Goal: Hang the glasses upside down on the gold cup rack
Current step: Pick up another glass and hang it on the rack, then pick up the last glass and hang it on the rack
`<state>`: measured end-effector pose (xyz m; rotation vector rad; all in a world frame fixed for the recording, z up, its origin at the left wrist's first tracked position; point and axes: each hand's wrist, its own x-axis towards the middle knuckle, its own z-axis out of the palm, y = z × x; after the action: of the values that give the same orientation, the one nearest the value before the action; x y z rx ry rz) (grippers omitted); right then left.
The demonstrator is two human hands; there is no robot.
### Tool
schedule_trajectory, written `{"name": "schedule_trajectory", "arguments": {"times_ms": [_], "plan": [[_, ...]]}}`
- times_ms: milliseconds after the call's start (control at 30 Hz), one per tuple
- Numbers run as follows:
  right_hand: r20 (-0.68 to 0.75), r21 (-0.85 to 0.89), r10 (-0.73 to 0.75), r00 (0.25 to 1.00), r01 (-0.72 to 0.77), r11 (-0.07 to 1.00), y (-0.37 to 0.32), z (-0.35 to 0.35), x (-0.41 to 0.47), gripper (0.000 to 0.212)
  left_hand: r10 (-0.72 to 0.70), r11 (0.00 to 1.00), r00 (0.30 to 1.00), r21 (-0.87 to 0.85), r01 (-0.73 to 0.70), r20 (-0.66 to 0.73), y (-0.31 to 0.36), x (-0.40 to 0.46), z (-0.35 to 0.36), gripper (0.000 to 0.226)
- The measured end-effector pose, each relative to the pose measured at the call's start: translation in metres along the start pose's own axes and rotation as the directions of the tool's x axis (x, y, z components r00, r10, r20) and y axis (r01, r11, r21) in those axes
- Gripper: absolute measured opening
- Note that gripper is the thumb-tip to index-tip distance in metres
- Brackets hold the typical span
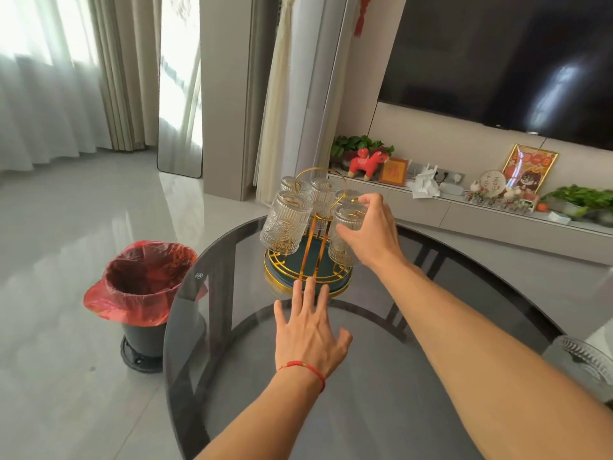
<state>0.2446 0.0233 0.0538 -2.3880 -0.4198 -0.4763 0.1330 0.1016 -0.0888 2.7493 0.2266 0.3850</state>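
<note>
The gold cup rack (306, 280) with a dark green tray base stands on the far part of the round glass table (365, 376). Several ribbed clear glasses hang upside down on its arms; the nearest left one (285, 224) tilts outward. My right hand (370, 232) grips a glass (345, 237) upside down on the rack's right arm. My left hand (310, 330) lies flat with fingers spread on the table, its fingertips touching the rack's front rim. Another glass piece (583, 363) sits at the table's right edge.
A black bin with a red bag (146, 287) stands on the floor left of the table. Behind the rack runs a low TV cabinet (464, 210) with plants, a red toy horse and picture frames. A dark TV screen (514, 61) hangs above it.
</note>
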Motion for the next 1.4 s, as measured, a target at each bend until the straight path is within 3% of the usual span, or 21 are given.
{"name": "schedule_trajectory", "arguments": {"times_ms": [300,467,633,733,833,967,1033,1100,1233,1400], "plan": [[0.091,0.075,0.003,0.996,-0.01,0.997,0.013,-0.029,-0.037,0.071,0.021,1.0,0.999,0.017,-0.021,0.025,0.001,0.0,-0.004,0.077],[-0.027,0.244,0.118,0.993,-0.108,0.964,0.049,-0.07,-0.124,0.056,0.114,0.985,0.993,-0.133,-0.109,0.031,0.024,-0.008,-0.009,0.076],[-0.151,0.128,0.205,0.967,-0.187,0.974,0.104,-0.117,-0.196,0.04,0.234,0.922,0.972,-0.323,-0.212,0.031,0.053,-0.023,-0.016,0.075],[-0.355,0.134,0.288,0.889,-0.257,0.957,0.127,-0.147,-0.199,0.033,0.291,0.878,0.956,-0.41,-0.248,0.045,0.072,-0.036,-0.021,0.069],[-0.502,0.222,0.44,0.744,-0.381,0.898,0.158,-0.165,-0.206,0.046,0.385,0.878,0.922,-0.32,-0.357,0.026,0.091,-0.047,-0.023,0.067],[-0.34,0.335,0.668,0.662,-0.579,0.743,0.196,-0.168,-0.207,0.094,0.416,0.84,0.909,-0.392,-0.374,0.024,0.113,-0.059,-0.03,0.067],[-0.295,0.393,0.717,0.632,-0.603,0.694,0.207,-0.167,-0.202,0.108,0.409,0.835,0.911,-0.421,-0.354,0.045,0.119,-0.064,-0.032,0.065],[-0.254,0.402,0.715,0.651,-0.602,0.69,0.216,-0.163,-0.198,0.106,0.411,0.831,0.91,-0.434,-0.346,0.061,0.122,-0.067,-0.032,0.064],[-0.187,0.376,0.708,0.681,-0.616,0.692,0.225,-0.148,-0.199,0.08,0.385,0.827,0.915,-0.486,-0.284,0.12,0.124,-0.069,-0.031,0.065],[-0.162,0.212,0.6,0.784,-0.566,0.797,0.211,-0.145,-0.199,0.074,0.334,0.796,0.928,-0.578,-0.181,0.168,0.126,-0.062,-0.029,0.062]]}}
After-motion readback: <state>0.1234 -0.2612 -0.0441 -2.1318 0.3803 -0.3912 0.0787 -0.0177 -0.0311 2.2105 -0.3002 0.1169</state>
